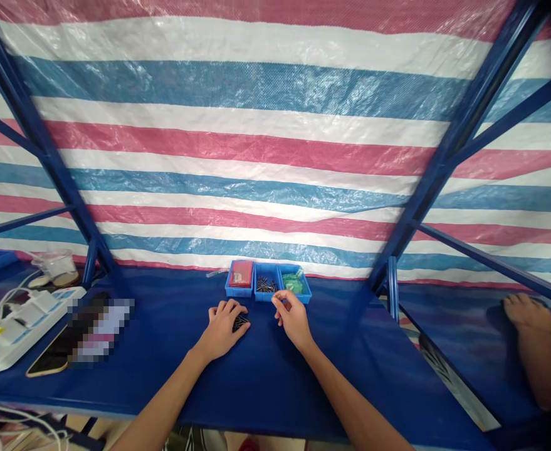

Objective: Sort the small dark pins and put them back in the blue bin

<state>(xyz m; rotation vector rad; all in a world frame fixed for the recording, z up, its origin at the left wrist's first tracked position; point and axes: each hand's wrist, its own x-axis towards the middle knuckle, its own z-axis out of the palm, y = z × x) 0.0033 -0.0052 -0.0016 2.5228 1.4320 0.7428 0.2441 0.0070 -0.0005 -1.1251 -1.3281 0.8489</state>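
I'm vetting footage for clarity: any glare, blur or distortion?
Head view: glare streaks the striped sheet; the blue posts splay outward, likely wide-angle stretch; pixel blocks partly hide the phone; another person's hand near the right edge looks soft; dark pieces by the left hand are too small to identify.

Blue surface (pixel 157 319), flat and slightly glossy. Rear centre: three blue plastic bins (pixel 240 292) standing side by side in a row; just left of them, a small translucent object (pixel 215 273), too small to identify. In front of the bins: a small pile of dark screws (pixel 240 322), partly covered. Left: a white power strip (pixel 33 326), set obliquely, with a smartphone (pixel 49 352) near it, partly masked by pixelation.
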